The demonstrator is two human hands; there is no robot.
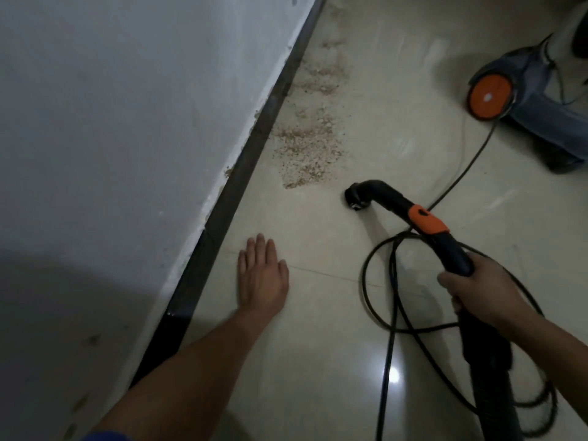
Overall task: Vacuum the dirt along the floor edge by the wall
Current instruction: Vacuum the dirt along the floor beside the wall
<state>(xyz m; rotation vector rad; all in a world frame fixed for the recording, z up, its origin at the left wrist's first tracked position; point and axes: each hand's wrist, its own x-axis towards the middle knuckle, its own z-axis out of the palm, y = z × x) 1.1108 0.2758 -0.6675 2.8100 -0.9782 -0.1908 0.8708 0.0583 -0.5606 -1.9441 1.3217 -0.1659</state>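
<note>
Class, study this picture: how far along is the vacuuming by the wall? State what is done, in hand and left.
Done: perhaps the bare floor near the left hand, though I cannot be sure. In hand: the right hand grips the vacuum wand, its nozzle just short of the dirt. Left: all that sandy dirt along the skirting.

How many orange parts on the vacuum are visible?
2: the orange wheel on the vacuum body, upper right, and the orange collar on the wand, ahead of the right hand gripping it. Others may be hidden on the body.
</note>
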